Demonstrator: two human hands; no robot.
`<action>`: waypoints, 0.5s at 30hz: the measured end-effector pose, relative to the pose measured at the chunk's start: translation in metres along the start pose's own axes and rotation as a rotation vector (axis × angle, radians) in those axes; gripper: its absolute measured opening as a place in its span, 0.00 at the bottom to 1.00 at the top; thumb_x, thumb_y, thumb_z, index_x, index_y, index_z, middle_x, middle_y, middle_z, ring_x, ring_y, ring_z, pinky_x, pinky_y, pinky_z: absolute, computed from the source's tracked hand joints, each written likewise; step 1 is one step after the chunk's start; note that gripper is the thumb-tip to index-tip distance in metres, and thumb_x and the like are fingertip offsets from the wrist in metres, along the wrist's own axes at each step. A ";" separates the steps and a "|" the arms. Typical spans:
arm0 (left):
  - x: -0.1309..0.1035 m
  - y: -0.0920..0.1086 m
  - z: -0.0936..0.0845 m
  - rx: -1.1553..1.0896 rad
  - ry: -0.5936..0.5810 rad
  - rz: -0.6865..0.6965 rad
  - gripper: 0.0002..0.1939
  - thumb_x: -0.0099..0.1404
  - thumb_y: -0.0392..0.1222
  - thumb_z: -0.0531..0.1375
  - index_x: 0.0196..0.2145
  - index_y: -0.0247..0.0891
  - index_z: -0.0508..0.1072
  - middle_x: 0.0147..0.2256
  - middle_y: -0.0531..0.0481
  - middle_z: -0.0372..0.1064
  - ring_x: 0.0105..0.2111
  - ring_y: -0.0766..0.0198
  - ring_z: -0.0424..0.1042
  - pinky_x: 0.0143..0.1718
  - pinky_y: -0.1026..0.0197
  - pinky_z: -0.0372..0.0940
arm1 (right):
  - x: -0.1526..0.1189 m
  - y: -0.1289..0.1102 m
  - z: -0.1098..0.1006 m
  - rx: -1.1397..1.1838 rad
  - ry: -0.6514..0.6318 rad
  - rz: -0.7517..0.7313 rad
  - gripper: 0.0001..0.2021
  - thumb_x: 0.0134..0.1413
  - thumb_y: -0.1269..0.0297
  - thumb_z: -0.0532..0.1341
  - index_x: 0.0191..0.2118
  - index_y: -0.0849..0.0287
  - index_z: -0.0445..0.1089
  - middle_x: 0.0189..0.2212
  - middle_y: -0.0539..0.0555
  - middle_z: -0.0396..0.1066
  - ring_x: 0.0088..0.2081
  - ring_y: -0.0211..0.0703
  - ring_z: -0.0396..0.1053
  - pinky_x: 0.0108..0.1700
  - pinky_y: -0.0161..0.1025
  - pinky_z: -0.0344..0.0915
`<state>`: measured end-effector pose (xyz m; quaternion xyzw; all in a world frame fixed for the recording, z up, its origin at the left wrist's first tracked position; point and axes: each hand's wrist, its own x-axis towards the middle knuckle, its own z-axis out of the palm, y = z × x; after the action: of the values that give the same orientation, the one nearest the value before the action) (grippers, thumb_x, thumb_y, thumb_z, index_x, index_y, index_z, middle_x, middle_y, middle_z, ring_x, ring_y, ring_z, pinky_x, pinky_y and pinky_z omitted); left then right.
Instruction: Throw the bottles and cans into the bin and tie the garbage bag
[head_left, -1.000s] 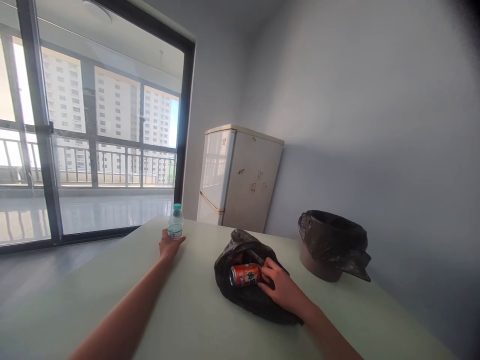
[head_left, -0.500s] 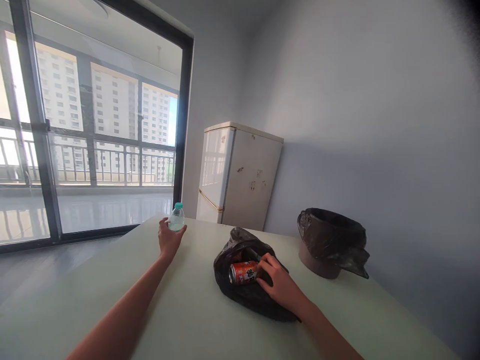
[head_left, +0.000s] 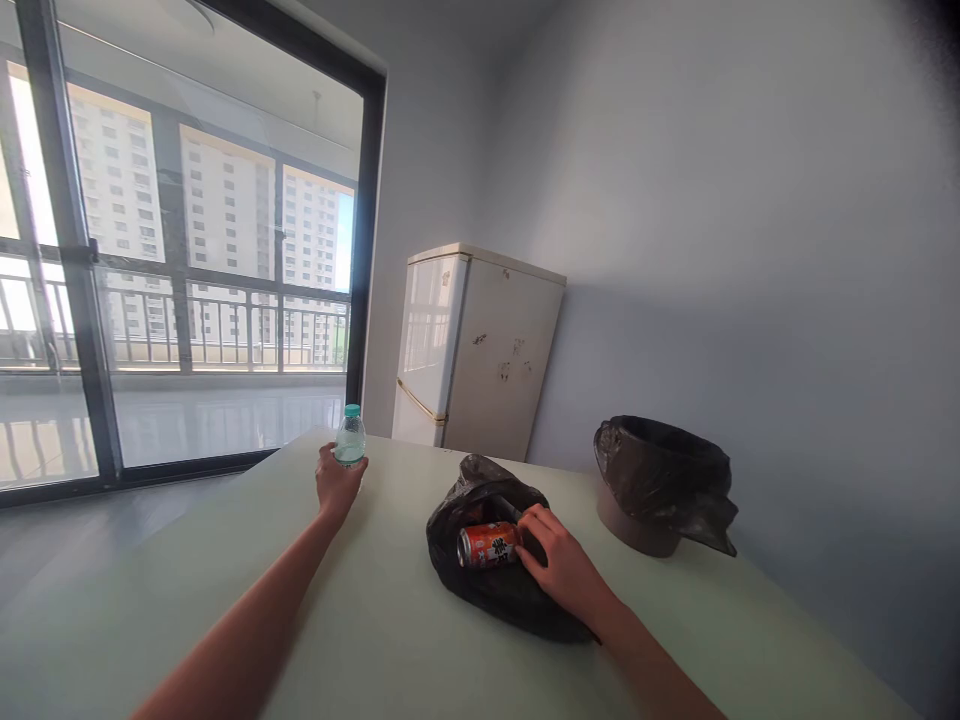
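On the far left part of the table, my left hand point(head_left: 339, 488) is wrapped round the lower part of a clear plastic bottle point(head_left: 350, 437). The bottle has a teal cap and stands upright. My right hand point(head_left: 559, 560) is closed on the right end of a red drink can point(head_left: 487, 546), which lies on its side in the mouth of a black plastic bag point(head_left: 517, 605). The fingertips are partly hidden behind the can. Another dark, long thing shows behind it in the bag, too dim to name.
A bin point(head_left: 637, 525) lined with a black bag stands to the right on the pale table point(head_left: 405, 620). Beyond the table are a white fridge point(head_left: 499, 360), a grey wall and a sliding glass door point(head_left: 225, 300) on the left.
My left hand and the bottle have shifted slightly left, and the hand sits a little lower against it. My right hand has moved only slightly at the can.
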<state>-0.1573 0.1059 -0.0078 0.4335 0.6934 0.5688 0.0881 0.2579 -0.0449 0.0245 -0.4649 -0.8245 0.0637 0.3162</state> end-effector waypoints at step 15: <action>-0.010 0.033 -0.010 -0.021 0.334 0.273 0.30 0.66 0.54 0.63 0.57 0.35 0.60 0.54 0.36 0.63 0.58 0.44 0.64 0.62 0.41 0.60 | 0.001 0.000 0.002 0.019 0.057 -0.026 0.05 0.64 0.70 0.58 0.43 0.54 0.69 0.49 0.56 0.69 0.52 0.49 0.70 0.57 0.48 0.70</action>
<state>-0.1407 0.0904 0.0205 0.4223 0.6270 0.6467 -0.1014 0.2559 -0.0440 0.0233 -0.4529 -0.8205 0.0539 0.3446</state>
